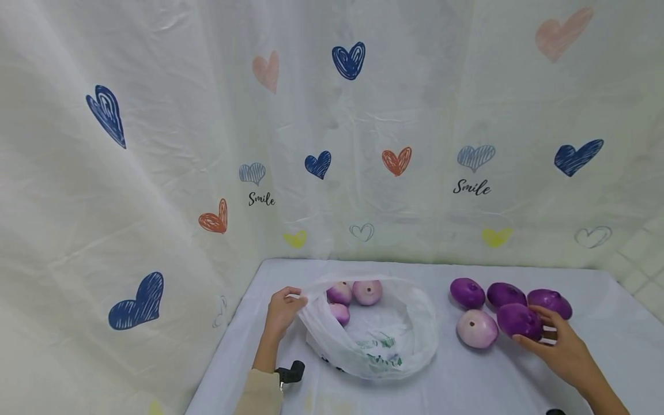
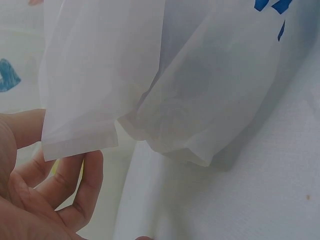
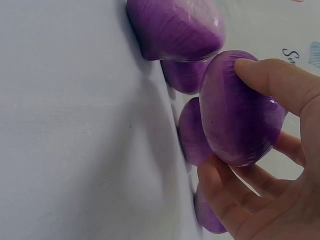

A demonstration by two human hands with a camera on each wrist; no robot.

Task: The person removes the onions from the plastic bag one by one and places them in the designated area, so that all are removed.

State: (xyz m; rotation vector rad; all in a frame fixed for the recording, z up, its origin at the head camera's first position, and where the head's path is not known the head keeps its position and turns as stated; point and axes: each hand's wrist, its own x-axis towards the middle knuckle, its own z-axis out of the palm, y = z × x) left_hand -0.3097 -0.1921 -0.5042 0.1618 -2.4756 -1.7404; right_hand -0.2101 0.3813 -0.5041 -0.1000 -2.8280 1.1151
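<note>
I see the left hand pinch the rim of a white bag with three onions inside. Beside it, four onions sit on the table; near them, the right hand grips a purple onion, maybe held up.

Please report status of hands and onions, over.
Left hand holding bag rim. Right hand gripping purple onion. Three onions visible inside bag; four others close beside.
</note>
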